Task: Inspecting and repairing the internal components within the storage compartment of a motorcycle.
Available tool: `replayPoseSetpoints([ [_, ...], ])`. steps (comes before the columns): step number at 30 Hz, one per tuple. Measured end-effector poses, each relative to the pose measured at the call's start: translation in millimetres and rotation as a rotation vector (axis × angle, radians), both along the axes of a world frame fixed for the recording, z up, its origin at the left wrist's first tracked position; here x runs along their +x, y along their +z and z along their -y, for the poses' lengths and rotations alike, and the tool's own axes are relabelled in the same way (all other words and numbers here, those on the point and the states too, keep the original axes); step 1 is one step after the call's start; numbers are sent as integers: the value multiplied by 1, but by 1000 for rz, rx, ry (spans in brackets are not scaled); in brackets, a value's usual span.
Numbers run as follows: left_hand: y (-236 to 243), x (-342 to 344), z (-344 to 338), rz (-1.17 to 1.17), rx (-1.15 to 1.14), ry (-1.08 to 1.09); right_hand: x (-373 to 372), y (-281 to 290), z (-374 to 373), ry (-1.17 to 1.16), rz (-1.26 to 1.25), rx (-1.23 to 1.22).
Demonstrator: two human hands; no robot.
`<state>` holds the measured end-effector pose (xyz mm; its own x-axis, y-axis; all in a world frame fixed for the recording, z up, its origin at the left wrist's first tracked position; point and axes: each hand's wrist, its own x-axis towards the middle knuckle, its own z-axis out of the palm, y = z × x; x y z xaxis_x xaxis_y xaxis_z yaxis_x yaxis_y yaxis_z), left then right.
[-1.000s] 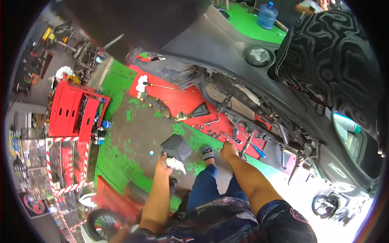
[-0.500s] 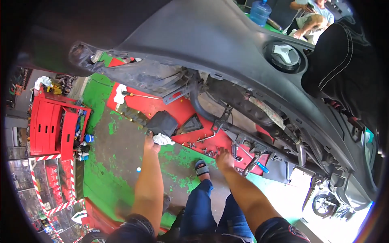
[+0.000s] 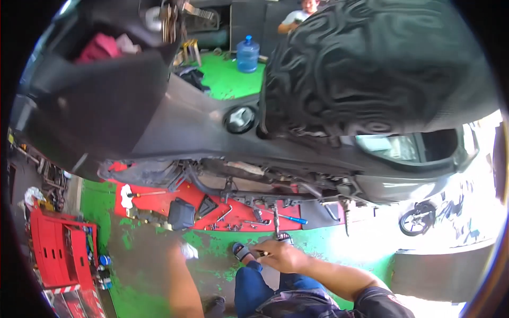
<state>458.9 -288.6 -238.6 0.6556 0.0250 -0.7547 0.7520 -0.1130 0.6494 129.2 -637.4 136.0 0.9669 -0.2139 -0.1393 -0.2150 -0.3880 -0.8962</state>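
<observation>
My left hand (image 3: 177, 250) is smeared by motion, low over the floor, with a crumpled white rag (image 3: 189, 250) in its grasp. In front of my knees, my right hand (image 3: 283, 256) is closed, a small brass-coloured tip showing at its fingers; what it holds is too small to name. Ahead stands a dark grey scooter (image 3: 196, 124) with its lower side panel off and its frame tube (image 3: 249, 199) exposed. Under it, a red mat (image 3: 164, 200) bears a dark plastic cover (image 3: 181, 214), a blue-handled screwdriver (image 3: 297, 220), an L-shaped wrench (image 3: 225, 213) and several bolts.
The scooter's black seat (image 3: 371, 74) rises at the right. A red tool cabinet (image 3: 50, 249) stands at the left. Behind the scooter are a blue water bottle (image 3: 247, 55) and a person (image 3: 299, 18). A motorbike wheel (image 3: 417, 220) shows at the right.
My view has swung up and right, showing more of the seat. My right hand has drawn back from the tools on the mat toward my knees. My left hand has moved back with the rag.
</observation>
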Motion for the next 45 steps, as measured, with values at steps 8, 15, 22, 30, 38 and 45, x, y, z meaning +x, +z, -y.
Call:
replayPoseSetpoints([
  [8, 132, -175, -9, 532, 926, -911, -42, 218, 167, -685, 445, -525],
  [15, 285, -240, 121, 662, 482, -868, 7, 234, 301, -385, 659, -773],
  [22, 462, -250, 344, 1246, 48, -901, 57, 235, 335, -25, 464, -866],
  [30, 488, -206, 519, 1608, 293, -760, 75, 214, 338, 83, 534, -714],
  [38, 463, -146, 560, 1869, 550, -372, 79, 227, 339, -132, 783, -642],
  [45, 462, -224, 582, 1753, 387, -491, 59, 219, 391, -484, 756, -605],
])
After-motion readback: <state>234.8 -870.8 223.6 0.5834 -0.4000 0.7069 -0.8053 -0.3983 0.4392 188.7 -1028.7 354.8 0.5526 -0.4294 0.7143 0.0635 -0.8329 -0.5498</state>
